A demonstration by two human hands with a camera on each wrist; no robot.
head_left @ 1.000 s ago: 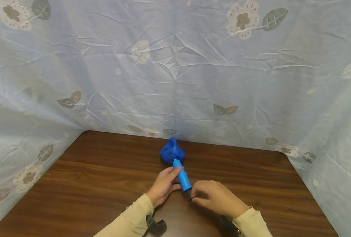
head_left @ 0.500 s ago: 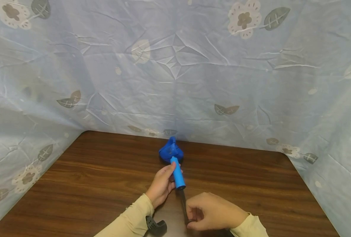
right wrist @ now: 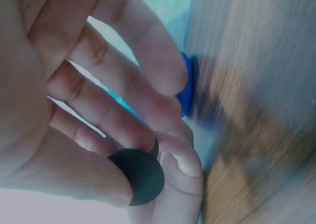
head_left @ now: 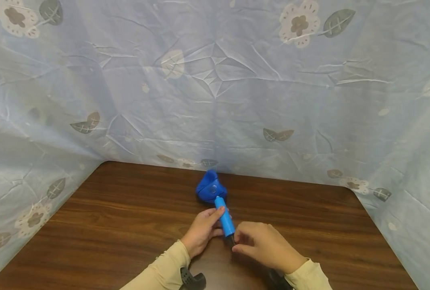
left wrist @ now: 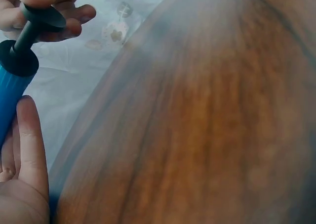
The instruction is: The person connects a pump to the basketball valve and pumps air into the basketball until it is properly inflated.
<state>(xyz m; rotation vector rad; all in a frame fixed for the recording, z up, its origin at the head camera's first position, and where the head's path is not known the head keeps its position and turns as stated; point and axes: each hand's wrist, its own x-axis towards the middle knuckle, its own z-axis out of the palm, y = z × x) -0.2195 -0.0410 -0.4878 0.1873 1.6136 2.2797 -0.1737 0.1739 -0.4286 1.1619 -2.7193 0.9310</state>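
A light-blue hand pump slants up toward a crumpled, partly deflated dark-blue ball on the table. My left hand grips the pump's barrel, thumb on top; the barrel edge also shows in the left wrist view. With thumb and fingers, my right hand pinches the round black plunger handle. Only a short length of black rod shows between barrel and handle. The nozzle tip overlaps the ball's near side in the head view.
The brown wood-grain table has rounded far corners. A pale floral cloth hangs behind it and along both sides. A black wrist mount is worn at the left sleeve.
Half a second ago my right hand had drawn the plunger far out toward me; now it is pushed back in. The pump and ball have shifted slightly. My left hand keeps its grip.
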